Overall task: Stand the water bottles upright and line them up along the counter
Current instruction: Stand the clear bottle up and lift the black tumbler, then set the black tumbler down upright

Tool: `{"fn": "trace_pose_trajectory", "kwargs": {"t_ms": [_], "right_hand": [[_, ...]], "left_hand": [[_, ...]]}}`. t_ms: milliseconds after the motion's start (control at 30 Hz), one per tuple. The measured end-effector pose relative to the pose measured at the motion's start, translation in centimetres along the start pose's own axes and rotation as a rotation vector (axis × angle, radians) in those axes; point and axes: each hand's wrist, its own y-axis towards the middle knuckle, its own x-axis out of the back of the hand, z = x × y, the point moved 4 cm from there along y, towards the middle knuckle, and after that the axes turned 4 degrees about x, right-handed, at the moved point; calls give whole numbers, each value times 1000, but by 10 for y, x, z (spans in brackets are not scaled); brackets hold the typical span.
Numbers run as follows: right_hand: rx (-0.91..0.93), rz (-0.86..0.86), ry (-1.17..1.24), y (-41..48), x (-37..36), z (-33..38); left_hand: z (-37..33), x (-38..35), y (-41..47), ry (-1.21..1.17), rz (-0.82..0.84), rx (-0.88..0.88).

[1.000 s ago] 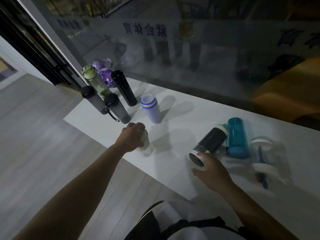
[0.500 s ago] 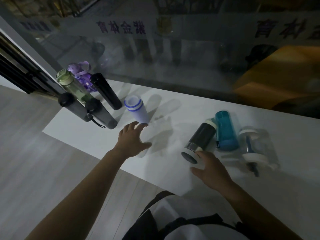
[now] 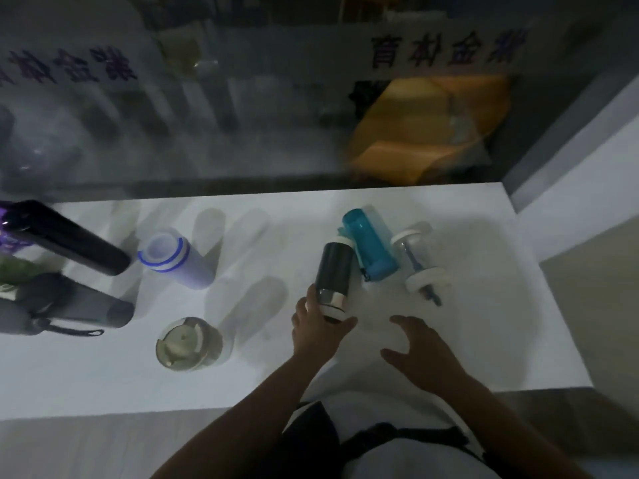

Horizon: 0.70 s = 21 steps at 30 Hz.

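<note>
On the white counter (image 3: pixel 466 340) a black flask with a white and steel cap (image 3: pixel 334 274) lies on its side. My left hand (image 3: pixel 318 328) grips its cap end. My right hand (image 3: pixel 418 350) hovers just to the right, fingers spread, holding nothing. A teal bottle (image 3: pixel 370 247) and a clear bottle with white ends (image 3: pixel 420 257) lie beside the flask. Upright stand a clear bottle with a round lid (image 3: pixel 188 344), a pale blue-ringed bottle (image 3: pixel 176 259), a tall black bottle (image 3: pixel 65 236) and a black bottle with a strap (image 3: pixel 69 305).
A glass wall (image 3: pixel 242 115) with printed characters runs along the counter's far edge. A purple bottle (image 3: pixel 7 233) and a green one (image 3: pixel 14 274) show at the left edge. The counter ends at the right by a white wall (image 3: pixel 570 202).
My left hand let go of the round-lidded bottle, left upright, and crossed to grip the black flask's cap. My right hand came off that cap and opened. The view swung right.
</note>
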Motion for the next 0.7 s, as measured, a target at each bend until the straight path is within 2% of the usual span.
{"fn": "trace_pose_trajectory", "kwargs": {"t_ms": [233, 467, 567, 700], "right_hand": [[-144, -55, 30, -32, 6, -20], [-155, -70, 76, -40, -1, -18], [-120, -74, 104, -37, -3, -10], [-78, -74, 115, -29, -5, 9]], "left_hand": [[3, -7, 17, -252, 8, 108], [16, 25, 25, -337, -10, 88], [0, 62, 17, -300, -74, 26], [-20, 109, 18, -84, -138, -106]]}}
